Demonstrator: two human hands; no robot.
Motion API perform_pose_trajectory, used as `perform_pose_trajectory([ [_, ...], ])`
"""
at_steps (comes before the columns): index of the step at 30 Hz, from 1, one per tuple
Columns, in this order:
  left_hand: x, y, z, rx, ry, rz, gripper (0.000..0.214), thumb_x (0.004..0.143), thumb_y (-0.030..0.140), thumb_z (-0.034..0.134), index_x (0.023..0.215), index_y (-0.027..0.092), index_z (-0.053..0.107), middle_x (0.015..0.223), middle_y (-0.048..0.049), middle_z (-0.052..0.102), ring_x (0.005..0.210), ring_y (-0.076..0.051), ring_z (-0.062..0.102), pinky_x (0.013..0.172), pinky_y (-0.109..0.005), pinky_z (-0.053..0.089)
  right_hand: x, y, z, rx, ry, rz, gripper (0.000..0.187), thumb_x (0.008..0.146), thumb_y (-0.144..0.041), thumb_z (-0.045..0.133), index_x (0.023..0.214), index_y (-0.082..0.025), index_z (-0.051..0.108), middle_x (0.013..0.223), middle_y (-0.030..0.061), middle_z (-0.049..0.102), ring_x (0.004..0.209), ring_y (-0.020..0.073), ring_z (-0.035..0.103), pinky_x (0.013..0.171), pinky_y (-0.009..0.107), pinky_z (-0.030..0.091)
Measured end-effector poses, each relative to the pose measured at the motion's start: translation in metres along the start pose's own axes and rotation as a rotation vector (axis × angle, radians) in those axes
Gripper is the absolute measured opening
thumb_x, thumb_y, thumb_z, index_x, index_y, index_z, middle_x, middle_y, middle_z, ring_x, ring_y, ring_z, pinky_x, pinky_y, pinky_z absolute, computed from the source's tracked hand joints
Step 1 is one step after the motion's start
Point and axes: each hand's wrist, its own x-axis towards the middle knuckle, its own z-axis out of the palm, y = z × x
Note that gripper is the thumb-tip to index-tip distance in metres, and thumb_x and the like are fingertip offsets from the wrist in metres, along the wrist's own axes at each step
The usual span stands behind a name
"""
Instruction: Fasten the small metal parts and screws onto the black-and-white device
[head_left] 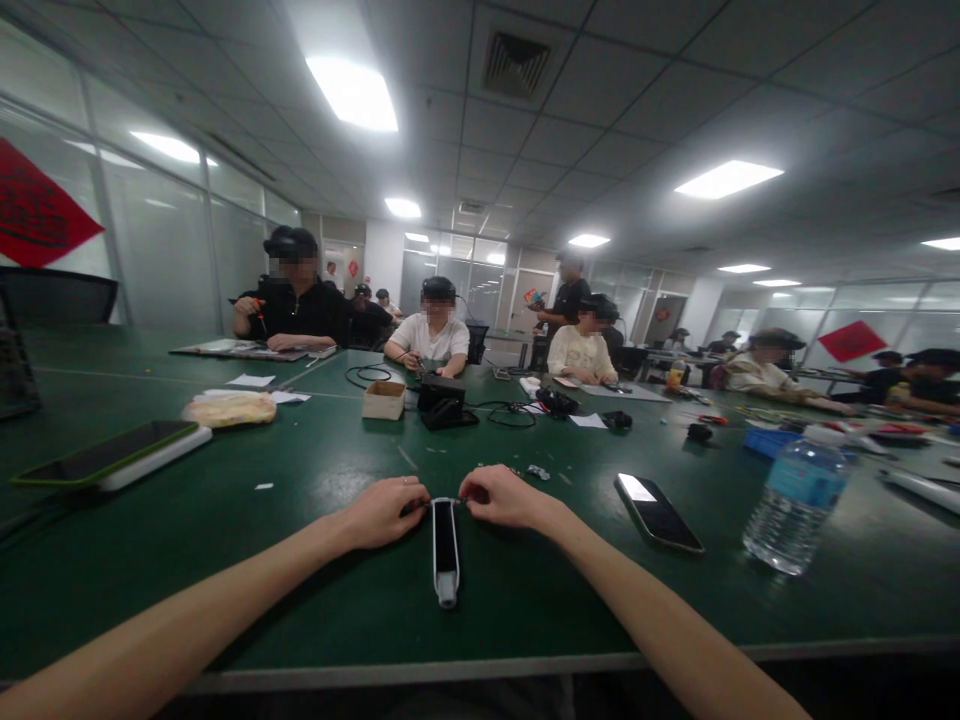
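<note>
A narrow white casing with a long black face or recess (445,545) and a paler tapered end lies on the green table (360,620), its tapered end towards me. My left hand (386,512) rests on the table at the left of its far end, fingers curled and closed. On the opposite side is my right hand (501,497), thumb and fingers pinched together. Small dark bits show at both sets of fingertips, too small to name. Whether the fingertips touch the casing is hard to tell.
Right of my hands lie a phone (660,512) and an upright water bottle (796,500). On the left are a green-edged device (105,455) and a plastic-wrapped item (229,408). A small box (383,400) and black cables stand ahead. Several people sit across the table.
</note>
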Motion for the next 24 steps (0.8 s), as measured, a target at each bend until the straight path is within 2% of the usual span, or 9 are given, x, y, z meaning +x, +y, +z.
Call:
perform_pose_trajectory([
  [8,0.0008,-0.0021,0.0027,0.014,0.004,0.009,0.018,0.09,0.023,0.045,0.097,0.021,0.062,0.094,-0.0037,0.063,0.083,-0.017,0.06,0.073,-0.026,0.045,0.0009,0.0014,0.0023,0.031,0.019,-0.007,0.019,0.077,-0.012,0.061,0.094,-0.014,0.069,0.081,0.0026,0.066,0.069,0.0116,0.058,0.065,0.021,0.046],
  [17,-0.0011,0.0,0.0007,-0.01,0.0,-0.005,0.02,0.089,0.023,0.046,0.098,0.021,0.063,0.094,-0.0039,0.064,0.083,-0.017,0.06,0.073,-0.027,0.046,0.0012,-0.0021,-0.001,0.037,-0.033,0.03,0.016,0.084,-0.02,0.064,0.098,-0.016,0.069,0.088,0.0032,0.068,0.076,0.0134,0.061,0.07,0.023,0.048],
  [24,0.0,-0.0019,0.0018,0.004,0.006,0.015,0.02,0.09,0.023,0.044,0.097,0.021,0.063,0.095,-0.0044,0.063,0.083,-0.018,0.06,0.073,-0.027,0.046,0.0009,-0.0014,-0.0008,0.054,-0.022,0.019,0.014,0.083,-0.017,0.065,0.097,-0.015,0.068,0.087,0.0032,0.067,0.076,0.0136,0.061,0.069,0.023,0.048],
])
